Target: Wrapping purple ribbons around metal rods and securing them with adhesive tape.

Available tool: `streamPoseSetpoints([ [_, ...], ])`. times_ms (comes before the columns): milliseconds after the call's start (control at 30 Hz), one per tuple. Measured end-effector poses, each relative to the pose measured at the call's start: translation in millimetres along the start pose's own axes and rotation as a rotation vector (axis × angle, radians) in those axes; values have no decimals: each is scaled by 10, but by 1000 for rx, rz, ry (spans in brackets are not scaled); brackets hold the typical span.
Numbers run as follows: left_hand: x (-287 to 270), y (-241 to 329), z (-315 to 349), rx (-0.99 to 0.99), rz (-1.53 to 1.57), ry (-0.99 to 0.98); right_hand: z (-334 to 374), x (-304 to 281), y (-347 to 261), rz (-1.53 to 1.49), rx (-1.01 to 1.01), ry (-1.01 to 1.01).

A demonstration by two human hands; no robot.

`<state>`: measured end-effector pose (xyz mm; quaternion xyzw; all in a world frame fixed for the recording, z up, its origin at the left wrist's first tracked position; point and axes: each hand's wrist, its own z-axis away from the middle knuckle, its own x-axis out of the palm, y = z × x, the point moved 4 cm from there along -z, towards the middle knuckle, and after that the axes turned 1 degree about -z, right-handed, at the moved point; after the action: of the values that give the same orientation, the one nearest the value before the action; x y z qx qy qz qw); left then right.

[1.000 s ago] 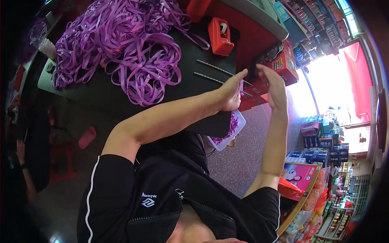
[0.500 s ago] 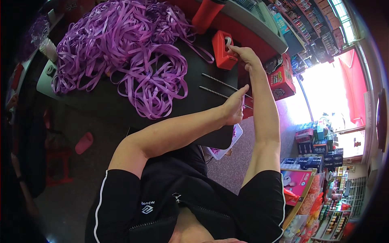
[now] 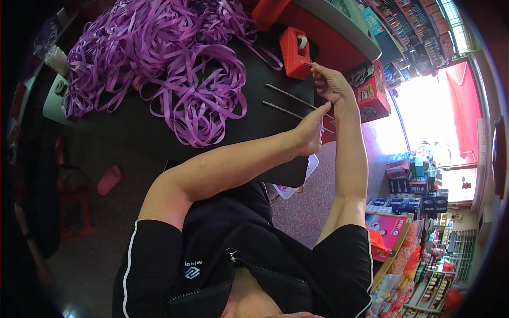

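My right hand (image 3: 333, 87) is closed in a pinch at the front edge of a red tape dispenser (image 3: 292, 59), where the end of the tape comes off. A pale tape roll (image 3: 301, 42) sits in the dispenser. My left hand (image 3: 312, 131) is just below, at the table's right edge, with its thumb stretched up; its other fingers are hidden. Beside it, two thin twisted metal rods (image 3: 282, 109) run roughly parallel over the dark tabletop (image 3: 249, 138), their right ends partly behind my hands. A large tangled heap of purple ribbon (image 3: 159, 58) covers the table's left part.
A red cylinder (image 3: 269, 13) stands behind the dispenser. To the right is a red printed box (image 3: 372, 95). Below the table's right corner sits a white tub (image 3: 312, 168) with purple bits. A pink slipper (image 3: 109, 180) lies on the floor; stocked shelves (image 3: 432, 275) line the right.
My right hand has moved from beside the tape roll to the dispenser's front edge, its fingers pinched. My left hand has shifted slightly right and up, staying by the rods.
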<state>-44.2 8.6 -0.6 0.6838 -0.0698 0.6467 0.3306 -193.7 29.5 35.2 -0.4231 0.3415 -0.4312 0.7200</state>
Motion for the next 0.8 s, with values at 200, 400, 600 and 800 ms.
streamPoseSetpoints([
  [200,102,85,99,93,-35,-86,-15,31,186,-94,17,11],
  [400,112,98,80,138,50,-68,34,76,194,-135,-69,-8],
  [600,88,98,50,123,82,-35,49,61,228,-211,-50,-41],
  [800,115,107,95,116,55,30,54,73,227,-194,-62,34],
])
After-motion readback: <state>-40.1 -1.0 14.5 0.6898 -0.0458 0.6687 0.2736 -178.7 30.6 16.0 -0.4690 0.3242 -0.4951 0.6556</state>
